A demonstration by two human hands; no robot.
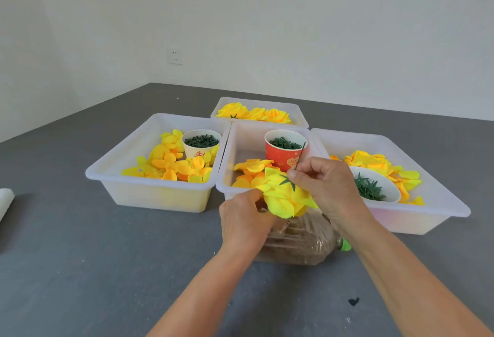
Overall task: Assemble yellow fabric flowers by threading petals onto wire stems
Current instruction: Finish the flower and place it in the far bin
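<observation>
While the head camera looked down over a dark grey bench (80,270), two bare forearms reached in from the bottom edge. The left hand (244,220) cupped a half-built yellow flower (284,196) from below, its fingers curled round the bunched petals, probably to keep the layers from sliding apart. The right hand (324,184) pinched a thin green wire stem (300,155) between thumb and forefinger, just above a green star-shaped calyx (286,181) lying on the petals; the grip sat low on the wire, likely to steer the calyx down against the bloom. The flower was held above the near rim of the middle tub (240,133).

Four white plastic tubs lay side by side, close at hand so parts could be reached without leaning. The left tub (117,160) held loose yellow and orange petals and a white cup (201,147) of small green pieces. A red cup (284,153) of green pieces stood in the middle tub. The right tub (438,176) held petals and a white bowl (385,189) of green calyxes. The far tub (296,112) held finished-looking flowers.

A clear plastic bottle (302,240) with brownish contents lay under the hands, mostly hidden; its purpose could not be judged. The left fingertips were concealed by petals. A pale object at the left edge was cut off.
</observation>
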